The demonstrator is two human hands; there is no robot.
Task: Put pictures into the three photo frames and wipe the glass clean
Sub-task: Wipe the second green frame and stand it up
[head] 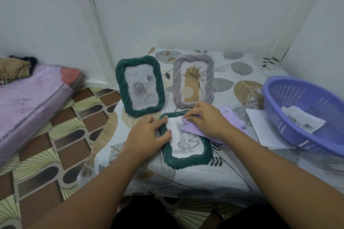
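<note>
Frames first: three on the leaf-print tablecloth point(232, 165). I see a green frame point(140, 85) standing upright at back left, holding a grey rose picture behind its glass. Just beside it to the right stands a lilac-grey frame point(193, 80), also upright, holding a tan arch print with a line-drawn flower. A second green frame point(186, 141) lies flat in front of both, face up, nearer to me, with a grey cat picture point(183, 141) inside it.

Left hand point(149, 135) rests on the flat frame's left rim, fingers spread and pressing down, thumb over the top left corner; it is laid on the frame rather than closed around it. Right hand point(202, 119) sits over the frame's upper right part, fingertips curled down and pinching a purple cloth point(193, 129) against the glass. The cloth trails out under the wrist to the right, past the frame's edge onto the tablecloth.

Containers: one purple slotted basket point(305, 115) at the table's right edge, tilted toward me. Inside it lies a loose picture sheet point(302, 121), grey print on white; I cannot make out the subject. A blank white paper point(260, 126) lies flat on the tablecloth, its right part tucked under the basket.

Off the table, left: a pink mat point(31, 102) wrapped in clear plastic on the patterned floor point(55, 145).
</note>
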